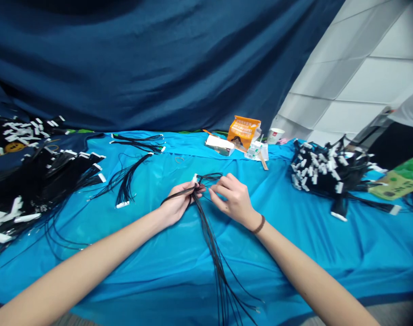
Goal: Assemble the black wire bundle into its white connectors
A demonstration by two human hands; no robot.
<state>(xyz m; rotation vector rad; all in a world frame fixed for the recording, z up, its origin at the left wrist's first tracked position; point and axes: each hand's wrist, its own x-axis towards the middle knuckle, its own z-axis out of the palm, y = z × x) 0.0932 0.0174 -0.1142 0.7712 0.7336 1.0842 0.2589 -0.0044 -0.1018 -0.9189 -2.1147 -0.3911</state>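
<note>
My left hand (179, 203) grips a bundle of thin black wires (215, 251) near its upper end, where a small white connector (194, 178) sticks out. The wires loop above my fingers and trail down toward the table's front edge. My right hand (232, 197) pinches the same wires just right of the left hand, fingers curled. A dark band circles my right wrist. Both hands hover over the blue cloth (295, 244).
A large heap of black wires with white connectors (33, 181) fills the left. A second heap (325, 174) lies at the right. A smaller wire bunch (127, 188) lies near my left hand. An orange packet (243, 131), a white box and a cup stand at the back.
</note>
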